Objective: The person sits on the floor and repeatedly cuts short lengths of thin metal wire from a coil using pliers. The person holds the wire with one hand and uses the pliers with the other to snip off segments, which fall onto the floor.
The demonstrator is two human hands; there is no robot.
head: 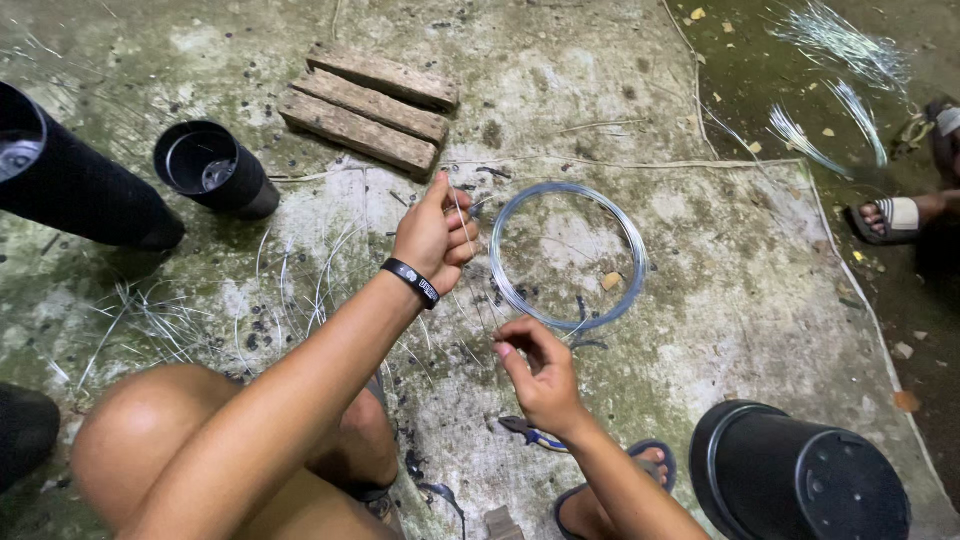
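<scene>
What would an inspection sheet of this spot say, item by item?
Surface: stained concrete floor.
Job's things: thin wire stretched between both hands; wire coil lying flat.
Clutter: cut wire pieces, wooden slats, black pots.
Grips: left hand pinches the wire high; right hand pinches it low.
Cables: nothing seen.
Surroundings: another person's sandalled foot.
</scene>
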